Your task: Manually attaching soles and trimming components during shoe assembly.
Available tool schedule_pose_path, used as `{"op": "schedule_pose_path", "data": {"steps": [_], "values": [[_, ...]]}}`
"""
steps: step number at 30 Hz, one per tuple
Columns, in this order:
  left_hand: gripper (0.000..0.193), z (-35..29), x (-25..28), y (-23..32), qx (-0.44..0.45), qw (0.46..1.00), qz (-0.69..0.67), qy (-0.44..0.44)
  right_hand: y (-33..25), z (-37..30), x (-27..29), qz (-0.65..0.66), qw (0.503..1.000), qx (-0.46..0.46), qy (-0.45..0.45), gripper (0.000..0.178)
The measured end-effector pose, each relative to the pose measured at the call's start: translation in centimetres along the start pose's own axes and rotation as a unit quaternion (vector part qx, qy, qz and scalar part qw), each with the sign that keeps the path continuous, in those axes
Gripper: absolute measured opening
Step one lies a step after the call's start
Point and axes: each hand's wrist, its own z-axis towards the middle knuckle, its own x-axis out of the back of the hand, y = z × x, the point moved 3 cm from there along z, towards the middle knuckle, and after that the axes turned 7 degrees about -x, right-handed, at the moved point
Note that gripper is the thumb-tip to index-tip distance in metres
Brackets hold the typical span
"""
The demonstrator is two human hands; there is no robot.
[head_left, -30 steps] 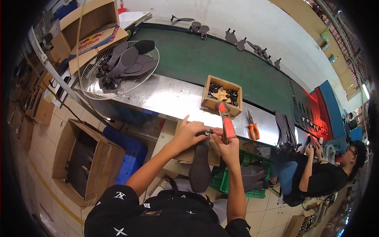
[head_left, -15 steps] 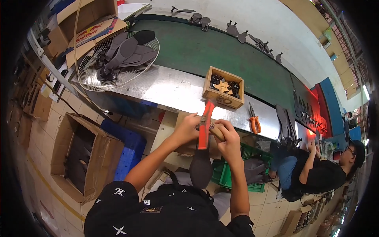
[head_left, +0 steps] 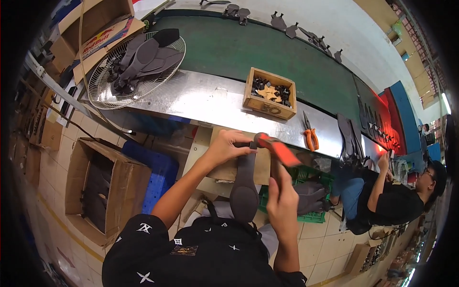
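Observation:
A long dark grey paddle-shaped piece (head_left: 245,189) lies in front of my body, its broad round end toward me and its narrow strap pointing away. At the strap's far end, my left hand (head_left: 229,146) pinches a small black block (head_left: 253,145). My right hand (head_left: 283,203) is closed round the handle of a hammer with a red head (head_left: 282,150). The head is tilted and slightly blurred, its near end beside the black block. Whether they touch I cannot tell. Under the strap is a pale wooden work surface (head_left: 224,167).
Beyond my hands, a wooden box (head_left: 270,111) of small black parts and orange-handled pliers (head_left: 311,137) lie on the metal ledge. A wire basket (head_left: 98,98) of grey pieces stands left. Below are a cardboard box (head_left: 126,191) and green crate (head_left: 313,217). A co-worker (head_left: 399,201) sits right.
The red hammer has swung from upright between both hands to a slant on the right. My right hand has dropped lower along its handle. The left hand's pinch on the black block now shows.

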Motion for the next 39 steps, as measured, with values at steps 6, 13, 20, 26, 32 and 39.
{"op": "schedule_pose_path", "data": {"steps": [6,13,20,26,32,39], "values": [[0.041,-1.2,0.3,-1.1,0.034,0.997,0.04,-0.05,-2.1,-1.0,3.2,-0.008,0.999,0.002,0.042,0.034],[0.098,-2.4,-0.5,1.5,0.022,0.972,0.231,-0.045,1.7,0.2,-0.3,-0.058,0.996,-0.052,-0.051,0.035],[0.061,-1.7,-0.6,1.3,0.006,0.941,0.327,-0.089,1.4,-0.2,-0.5,-0.128,0.991,-0.032,-0.033,0.029],[0.019,-3.4,0.4,2.7,-0.028,0.988,0.145,-0.054,0.4,-0.2,3.0,0.025,0.99,-0.135,0.01,0.031],[0.033,-5.8,-0.4,13.6,0.099,0.965,-0.213,-0.113,3.0,1.7,-1.3,-0.221,0.97,0.093,-0.044,0.045],[0.04,-7.6,-1.5,15.7,0.147,0.916,-0.324,-0.185,-1.1,1.0,3.2,0.162,0.93,0.191,-0.269,0.046]]}}
